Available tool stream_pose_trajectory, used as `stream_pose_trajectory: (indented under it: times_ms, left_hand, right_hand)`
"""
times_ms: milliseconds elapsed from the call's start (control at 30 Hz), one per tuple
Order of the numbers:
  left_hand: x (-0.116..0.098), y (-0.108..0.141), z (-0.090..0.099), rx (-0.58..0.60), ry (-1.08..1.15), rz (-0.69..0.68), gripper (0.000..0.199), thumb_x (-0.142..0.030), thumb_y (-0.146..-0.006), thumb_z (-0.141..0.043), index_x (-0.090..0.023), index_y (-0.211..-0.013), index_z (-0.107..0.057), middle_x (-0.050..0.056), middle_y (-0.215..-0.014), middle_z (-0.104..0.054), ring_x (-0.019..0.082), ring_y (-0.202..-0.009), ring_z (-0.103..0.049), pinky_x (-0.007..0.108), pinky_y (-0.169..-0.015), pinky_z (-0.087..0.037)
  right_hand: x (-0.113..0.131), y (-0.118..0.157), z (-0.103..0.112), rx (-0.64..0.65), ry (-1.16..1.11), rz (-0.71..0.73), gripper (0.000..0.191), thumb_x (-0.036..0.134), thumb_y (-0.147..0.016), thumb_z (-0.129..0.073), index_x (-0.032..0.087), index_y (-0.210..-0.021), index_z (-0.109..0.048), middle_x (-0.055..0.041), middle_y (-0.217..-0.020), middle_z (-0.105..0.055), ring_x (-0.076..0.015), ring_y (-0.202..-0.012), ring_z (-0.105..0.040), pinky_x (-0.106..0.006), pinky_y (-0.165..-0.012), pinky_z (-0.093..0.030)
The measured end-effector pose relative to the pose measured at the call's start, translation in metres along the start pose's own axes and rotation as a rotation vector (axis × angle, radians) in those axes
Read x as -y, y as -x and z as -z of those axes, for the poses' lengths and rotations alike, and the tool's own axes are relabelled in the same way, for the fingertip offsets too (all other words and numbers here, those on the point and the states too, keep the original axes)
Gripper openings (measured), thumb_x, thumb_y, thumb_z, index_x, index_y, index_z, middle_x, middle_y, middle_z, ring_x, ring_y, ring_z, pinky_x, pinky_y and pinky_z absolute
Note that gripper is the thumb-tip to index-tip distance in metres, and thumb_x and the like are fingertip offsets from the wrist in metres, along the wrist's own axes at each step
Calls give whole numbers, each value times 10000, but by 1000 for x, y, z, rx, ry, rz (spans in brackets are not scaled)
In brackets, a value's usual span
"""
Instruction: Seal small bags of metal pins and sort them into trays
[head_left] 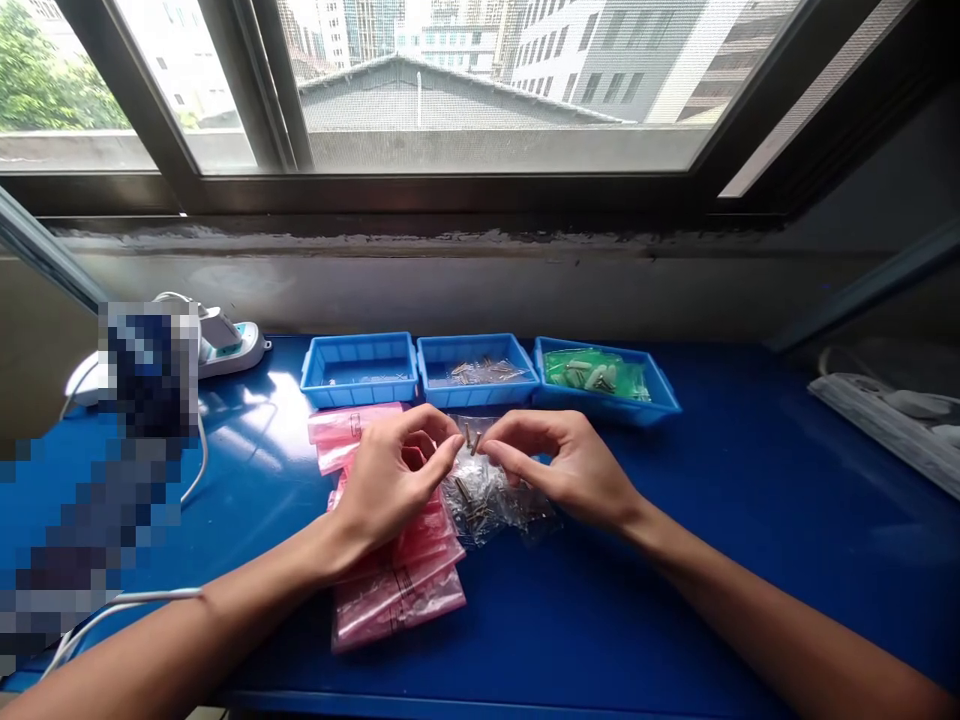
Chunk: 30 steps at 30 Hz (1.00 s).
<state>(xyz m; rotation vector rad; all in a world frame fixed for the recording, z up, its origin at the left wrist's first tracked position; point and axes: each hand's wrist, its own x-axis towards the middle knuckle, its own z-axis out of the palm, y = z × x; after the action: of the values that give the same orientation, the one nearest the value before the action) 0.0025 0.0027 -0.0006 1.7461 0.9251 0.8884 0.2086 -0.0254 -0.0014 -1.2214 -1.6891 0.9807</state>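
Observation:
My left hand (397, 475) is closed in a pinch above the pink plastic bags (397, 605); whatever its fingertips hold is too small to make out. Opposite it, my right hand (566, 460) pinches a small metal screw (476, 443) between thumb and forefinger. The two sets of fingertips nearly meet, with another thin metal piece (468, 436) upright between them. Beneath the hands lies a clear plastic bag (480, 490) with several loose metal screws in or on it. The pink bags overlap in a stack, partly hidden by my left hand and forearm.
Three blue bins stand along the back: the left bin (360, 392) with a few tiny bits, the middle bin (480, 395) with metal screws, the right bin (660, 400) with green packets (596, 372). A power strip (236, 350) and cables lie left; a white strip (885, 420) sits far right.

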Motion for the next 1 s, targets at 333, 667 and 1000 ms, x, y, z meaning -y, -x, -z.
stream_pose_trajectory:
  times_ms: [333,667,1000]
  left_hand:
    - [3,4,1,-52,30,-51,159,-295,-966,-700,-142,-931,-721,25,-717,-737,135,-579,-681,231,-533,-551]
    - [4,3,1,-134,17,-176,170,-135,-959,-663,-186,-1107,-730,53,-1102,-794,166,-949,-775,261,-770,-654]
    - [5,4,1,-139,15,-187,143,-148,-970,-649,-181,-1078,-737,51,-1063,-788,175,-979,-757,277,-812,-640]
  right_hand:
    - [-4,1,-2,-98,-21,35,216,360,-907,-748,177,-911,-862,-55,-691,-796,-159,-451,-660,-267,-435,-548]
    - [-10,6,-3,-188,88,203,325,217,-934,-710,227,-1250,-784,-69,-1226,-793,-253,-907,-821,-303,-620,-689]
    - [-10,6,-1,-197,133,249,303,192,-924,-711,222,-1211,-801,-53,-1132,-823,-231,-811,-826,-306,-653,-683]
